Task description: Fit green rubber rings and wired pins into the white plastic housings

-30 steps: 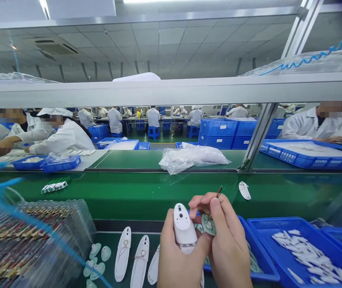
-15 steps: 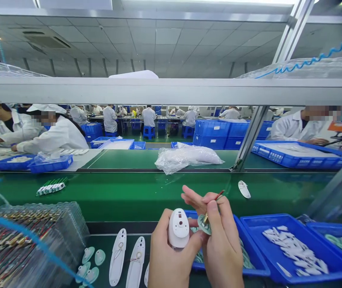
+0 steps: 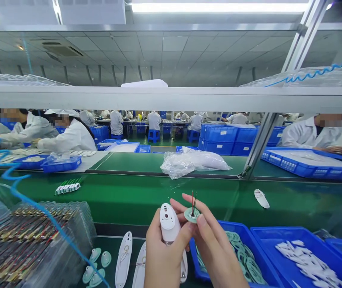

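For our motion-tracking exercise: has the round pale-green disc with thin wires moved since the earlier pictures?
Yes: the round pale-green disc has moved left and upward in view, judged against the grey metal rack upright.

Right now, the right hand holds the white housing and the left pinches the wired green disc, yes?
No, the sides are swapped. The head view shows the left hand holding the white housing and the right hand pinching the wired green disc.
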Demonstrator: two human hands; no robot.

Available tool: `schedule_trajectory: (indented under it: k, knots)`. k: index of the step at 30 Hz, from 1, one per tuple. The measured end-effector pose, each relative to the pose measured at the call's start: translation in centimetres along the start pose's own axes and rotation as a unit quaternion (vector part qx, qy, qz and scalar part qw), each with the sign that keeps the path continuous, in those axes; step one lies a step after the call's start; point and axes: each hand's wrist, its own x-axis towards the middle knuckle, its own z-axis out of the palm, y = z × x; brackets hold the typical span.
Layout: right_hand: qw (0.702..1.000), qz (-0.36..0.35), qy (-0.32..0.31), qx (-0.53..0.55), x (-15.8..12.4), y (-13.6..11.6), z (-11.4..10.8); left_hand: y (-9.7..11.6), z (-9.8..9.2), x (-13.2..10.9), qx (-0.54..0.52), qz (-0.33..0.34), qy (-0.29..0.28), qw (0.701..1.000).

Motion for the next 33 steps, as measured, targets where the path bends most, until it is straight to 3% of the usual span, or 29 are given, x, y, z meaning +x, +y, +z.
schedule_trajectory:
  k: [6, 12, 18, 24, 28, 33]
  knots:
    - [0.999, -0.011, 0.023, -0.025, -0.2, -0.4, 0.2, 0.1, -0.2, -0.1, 0.034, -0.005, -0.008, 0.999]
    - [0.994, -0.048, 0.093, -0.013, -0.3, -0.5, 0.5, 1.0, -0.3, -0.4, 0.109, -0.006, 0.007, 0.994]
    - [0.991, -0.064, 0.115, -0.003, 0.3, 0.5, -0.2, 1.9, -0.8, -0.7, 0.191, 0.020, -0.020, 0.981]
    - [0.994, -0.083, 0.057, -0.035, 1.3, 1.0, -1.9, 3.0, -2.4, -0.5, 0.244, 0.040, -0.018, 0.969]
    - [0.994, -0.096, 0.001, -0.058, 1.4, 0.5, -1.7, 3.4, -3.3, -0.2, 0.213, 0.034, -0.034, 0.976]
    - [0.994, -0.073, 0.013, -0.084, 1.2, 0.3, -1.1, 3.5, -3.9, 0.2, 0.208, 0.022, -0.050, 0.977]
